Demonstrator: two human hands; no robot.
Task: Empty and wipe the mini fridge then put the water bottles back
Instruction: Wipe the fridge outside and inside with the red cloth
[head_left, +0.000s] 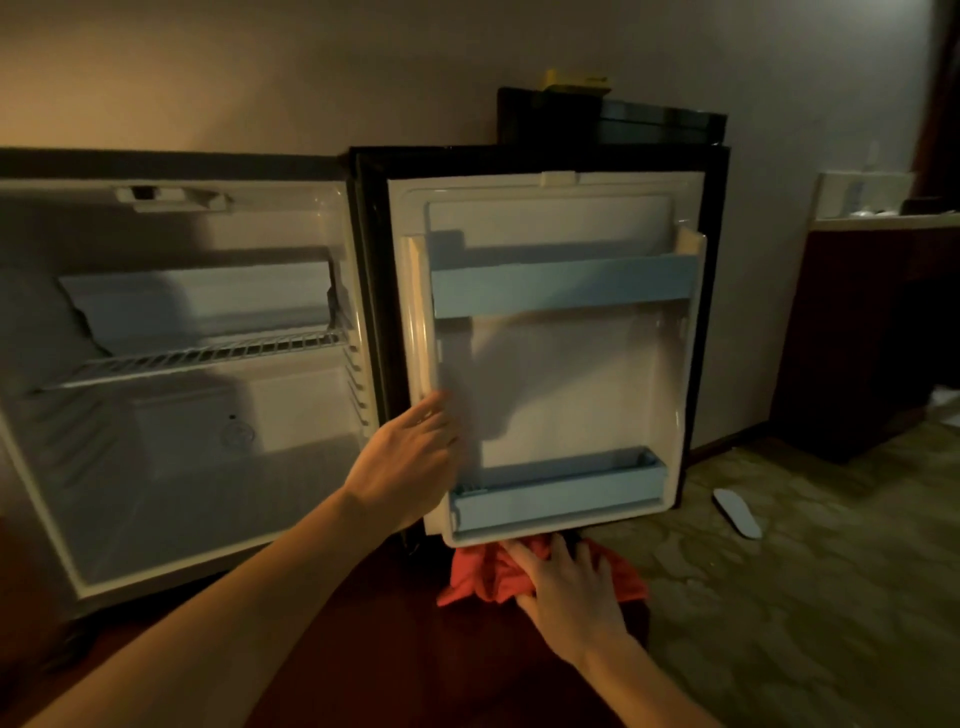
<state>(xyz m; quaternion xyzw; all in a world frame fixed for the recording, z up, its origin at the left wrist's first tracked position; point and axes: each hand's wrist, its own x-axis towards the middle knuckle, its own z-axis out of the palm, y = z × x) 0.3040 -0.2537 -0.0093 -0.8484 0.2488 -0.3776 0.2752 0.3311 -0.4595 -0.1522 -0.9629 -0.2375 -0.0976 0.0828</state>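
The mini fridge (171, 467) stands open on the left, its white inside holding only a wire shelf (197, 358). Its door (550, 364) is swung wide to the right, with an upper blue bin (566, 286) and a lower blue bin (556, 493), both with nothing in them. My left hand (410, 457) rests with straight fingers on the door's inner left edge. A red cloth (488, 571) lies bunched on the floor under the door's bottom edge, and my right hand (561, 577) presses on it, fingers extended. No water bottles are in view.
A dark cabinet (862, 338) stands at the right with a white tray (857, 195) on top. A white slipper (737, 512) lies on the patterned carpet. A yellow object (576, 80) sits on a dark box behind the door.
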